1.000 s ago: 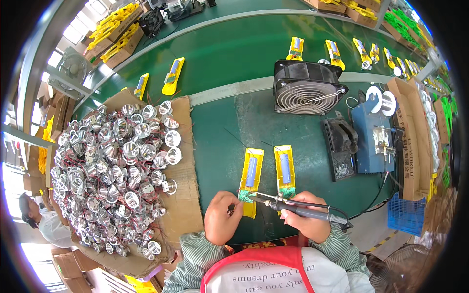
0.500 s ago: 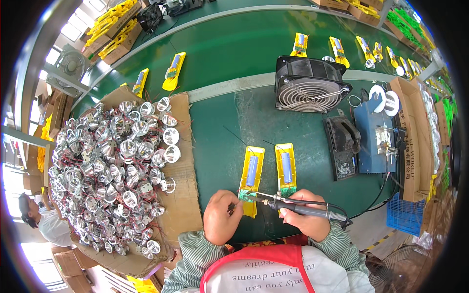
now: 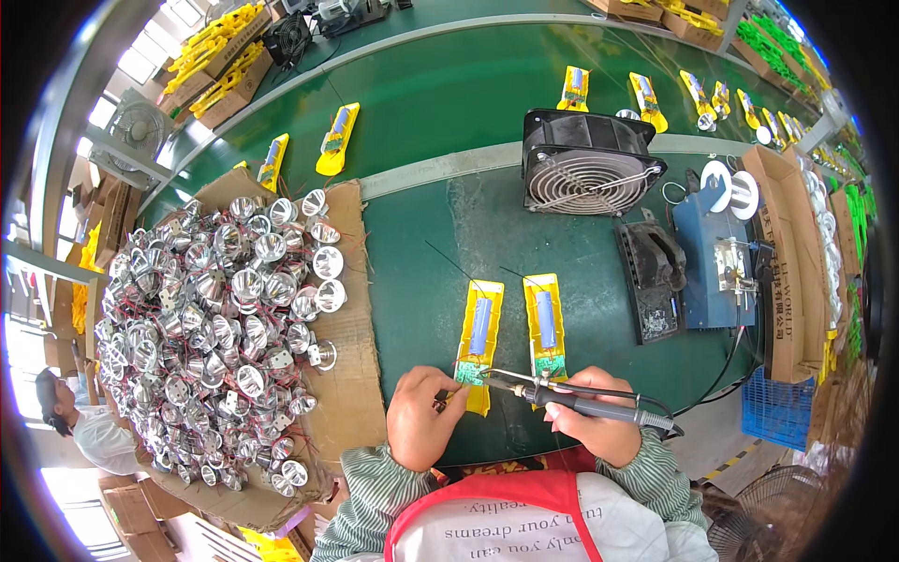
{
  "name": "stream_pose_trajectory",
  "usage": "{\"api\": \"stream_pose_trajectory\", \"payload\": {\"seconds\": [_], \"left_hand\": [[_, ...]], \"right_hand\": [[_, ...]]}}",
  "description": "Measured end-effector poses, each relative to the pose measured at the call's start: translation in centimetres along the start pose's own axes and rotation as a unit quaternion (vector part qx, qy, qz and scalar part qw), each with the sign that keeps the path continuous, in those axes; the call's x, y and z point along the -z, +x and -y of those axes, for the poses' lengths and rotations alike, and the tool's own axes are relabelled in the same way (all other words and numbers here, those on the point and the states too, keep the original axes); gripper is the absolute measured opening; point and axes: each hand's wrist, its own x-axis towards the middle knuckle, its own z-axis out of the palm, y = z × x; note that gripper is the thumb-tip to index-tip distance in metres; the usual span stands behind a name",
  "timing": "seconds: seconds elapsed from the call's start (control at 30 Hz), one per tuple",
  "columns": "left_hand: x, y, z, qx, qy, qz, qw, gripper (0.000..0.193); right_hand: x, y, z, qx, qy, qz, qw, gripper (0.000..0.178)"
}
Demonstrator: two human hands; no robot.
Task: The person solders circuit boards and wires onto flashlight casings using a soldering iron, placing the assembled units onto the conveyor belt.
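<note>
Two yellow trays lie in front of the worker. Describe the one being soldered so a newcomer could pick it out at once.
Start at the black square fan at the back of the green bench, then come down to the two yellow plastic trays with blue cylindrical cells lying side by side. The worked one is the left tray, nearer the heap of silver reflectors; unlike its neighbour, the soldering iron tip meets its near end.

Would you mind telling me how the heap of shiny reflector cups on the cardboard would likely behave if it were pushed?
The reflector cups look thin and hollow, so probably light. Loosely heaped, they would likely slide and tumble rather than move together. Their round rims suggest strays could roll off the cardboard.
</note>
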Motion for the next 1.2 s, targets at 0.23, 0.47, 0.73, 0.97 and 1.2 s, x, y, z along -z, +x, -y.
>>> {"api": "stream_pose_trajectory", "payload": {"seconds": [0.23,0.47,0.73,0.97,1.2], "left_hand": [[-0.7,-0.3,0.3,0.037,-0.038,-0.026,0.998,0.008],[-0.6,-0.1,0.3,0.055,-0.056,-0.009,0.997,0.008],[-0.7,-0.1,0.3,0.067,-0.060,-0.010,0.996,0.009],[-1.2,-0.5,1.4,-0.004,-0.055,-0.023,0.998,0.012],[-0.9,-1.2,0.4,-0.094,-0.022,-0.013,0.995,0.012]], "right_hand": [[0.0,-0.1,-0.2,-0.027,-0.032,0.001,0.999,0.015],[0.1,0.2,-0.5,-0.079,-0.007,0.009,0.997,0.015],[0.6,0.2,0.0,0.001,-0.013,-0.008,1.000,0.014],[1.7,-0.9,0.2,0.030,0.029,-0.017,0.999,0.022],[2.6,-1.2,0.7,0.065,-0.050,-0.038,0.996,0.021]]}}
